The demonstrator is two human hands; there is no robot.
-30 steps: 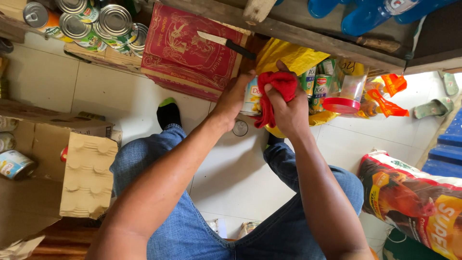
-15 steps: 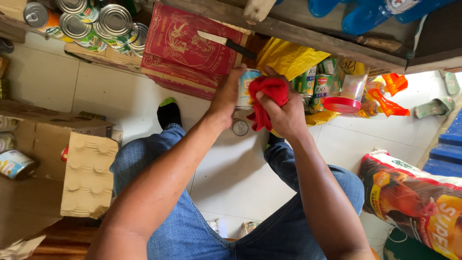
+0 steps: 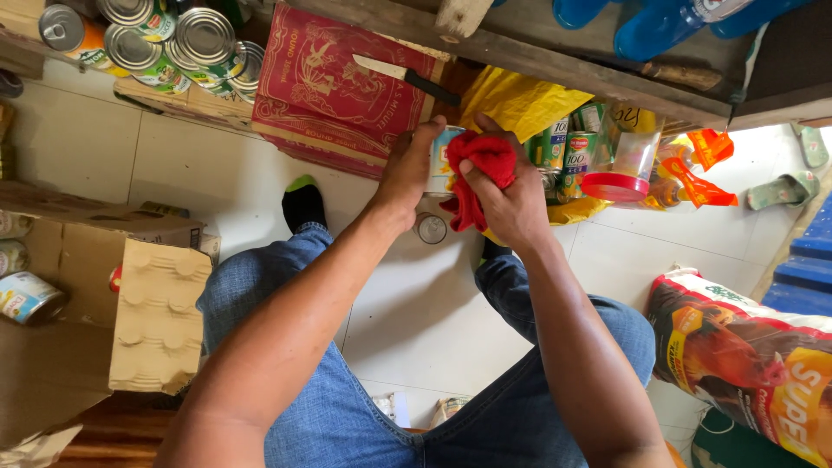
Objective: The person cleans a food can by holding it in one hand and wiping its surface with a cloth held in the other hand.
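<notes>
My left hand (image 3: 409, 170) grips a tin can (image 3: 442, 165) with a light label, held up in front of me over the white tiled floor. My right hand (image 3: 507, 198) presses a red cloth (image 3: 478, 166) against the can's right side; the cloth covers much of the can. I sit with both knees in blue jeans below the hands. A black sock with a green toe (image 3: 303, 203) shows on my left foot.
A red cardboard box (image 3: 334, 78) with a black-handled knife (image 3: 406, 76) on it lies ahead. Several tin cans (image 3: 178, 39) stand at top left, green-labelled cans (image 3: 568, 152) on a yellow bag at right. An open brown carton (image 3: 95, 295) sits left, a printed sack (image 3: 754, 355) right.
Both hands with the can and cloth have shifted slightly left and up. The red cloth has moved over the can's side as my right hand turned.
</notes>
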